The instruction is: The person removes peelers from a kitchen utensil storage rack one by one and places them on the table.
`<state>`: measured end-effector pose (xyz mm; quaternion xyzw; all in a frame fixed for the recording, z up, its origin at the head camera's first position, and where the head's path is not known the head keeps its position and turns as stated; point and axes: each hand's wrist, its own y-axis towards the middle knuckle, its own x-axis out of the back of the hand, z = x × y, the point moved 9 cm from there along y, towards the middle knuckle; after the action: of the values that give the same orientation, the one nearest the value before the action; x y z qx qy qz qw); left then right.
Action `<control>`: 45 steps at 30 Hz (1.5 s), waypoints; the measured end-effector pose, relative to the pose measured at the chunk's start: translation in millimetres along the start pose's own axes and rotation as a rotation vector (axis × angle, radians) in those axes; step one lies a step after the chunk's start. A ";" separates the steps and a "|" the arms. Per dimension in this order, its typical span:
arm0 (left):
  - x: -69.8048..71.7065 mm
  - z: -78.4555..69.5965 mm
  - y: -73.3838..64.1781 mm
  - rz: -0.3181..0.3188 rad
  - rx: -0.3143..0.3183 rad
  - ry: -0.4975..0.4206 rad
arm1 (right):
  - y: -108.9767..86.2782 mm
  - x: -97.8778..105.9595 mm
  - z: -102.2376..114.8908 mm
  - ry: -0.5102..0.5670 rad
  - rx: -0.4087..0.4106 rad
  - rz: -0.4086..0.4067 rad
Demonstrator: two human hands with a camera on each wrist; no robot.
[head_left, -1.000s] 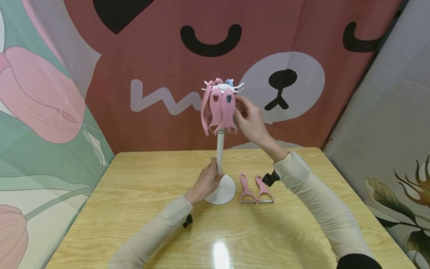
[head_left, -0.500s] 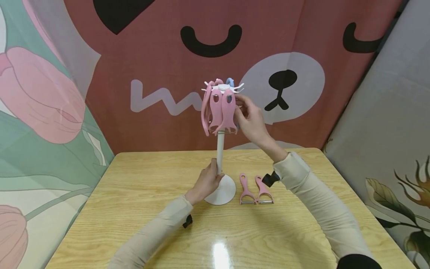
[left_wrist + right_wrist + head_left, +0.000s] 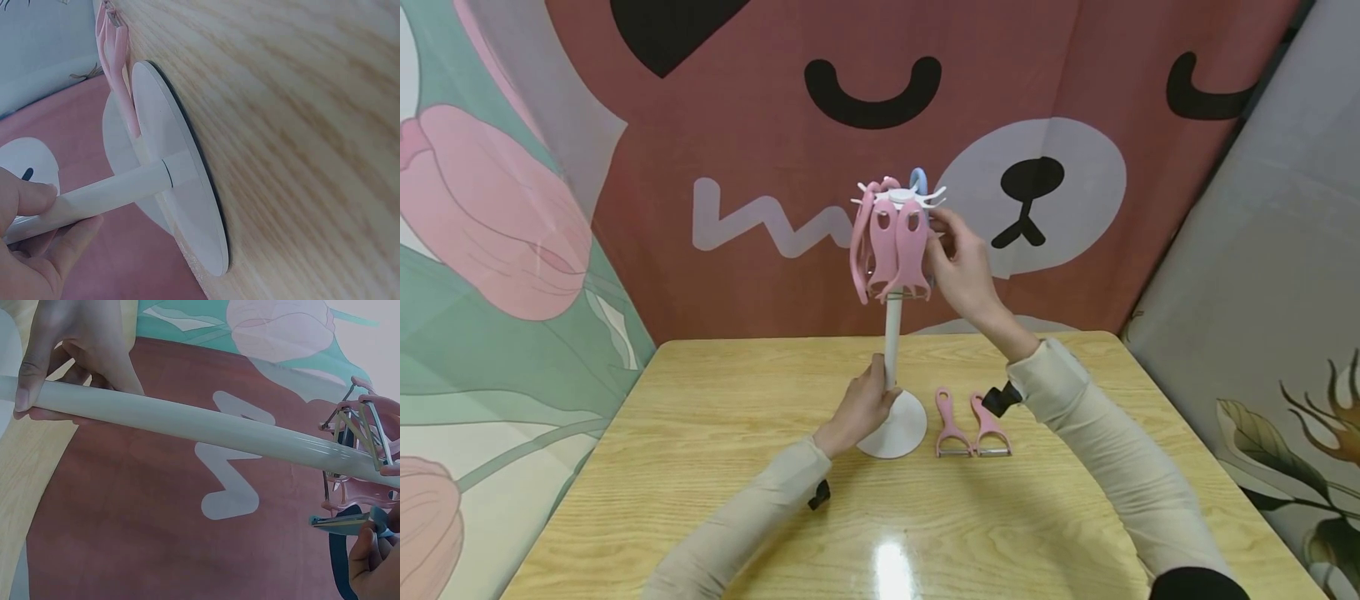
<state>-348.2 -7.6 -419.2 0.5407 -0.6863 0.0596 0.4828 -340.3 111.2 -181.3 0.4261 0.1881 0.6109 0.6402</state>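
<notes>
A white rack stand with a round base stands upright on the table. My left hand grips its pole low down, thumb and fingers around it in the left wrist view. Several pink peelers hang from the hooks at the top. My right hand is at the right side of the hooks and pinches a blue peeler, its blade end showing in the right wrist view. The peeler's looped handle end rises above the hooks in the head view; pink peelers hide most of the rest.
Two pink peelers lie side by side on the wooden table, right of the base and below my right forearm. A printed cloth hangs behind the table.
The blue peeler's handle end has risen slightly above the hooks, with my right hand still on it. My left hand and the stand have stayed in place.
</notes>
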 end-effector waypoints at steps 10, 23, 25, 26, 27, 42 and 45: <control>-0.1 -0.7 0.2 -0.001 -0.011 0.007 | 1.4 2.0 -24.6 -0.009 -0.050 -0.037; 0.1 -2.3 0.5 -0.002 -0.009 -0.003 | -4.9 5.2 9.8 -0.023 -0.042 -0.029; -0.4 -1.9 0.6 0.004 -0.003 -0.003 | -5.7 5.9 15.4 -0.025 -0.041 -0.027; -0.5 -1.5 0.7 0.006 0.000 -0.005 | -5.7 6.0 15.3 -0.031 -0.042 -0.026; -0.6 -1.4 0.8 0.007 0.002 -0.006 | -5.5 6.0 12.0 -0.033 -0.040 -0.025; -1.5 -2.2 0.6 0.008 0.003 -0.001 | -10.0 10.2 -33.6 -0.029 -0.051 -0.042; -1.8 -2.4 0.3 0.010 0.005 -0.001 | -11.3 12.8 -34.3 -0.077 -0.064 -0.061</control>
<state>-347.0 -4.8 -419.2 0.5383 -0.6892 0.0635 0.4809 -357.1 135.3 -205.9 0.4225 0.1569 0.5799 0.6787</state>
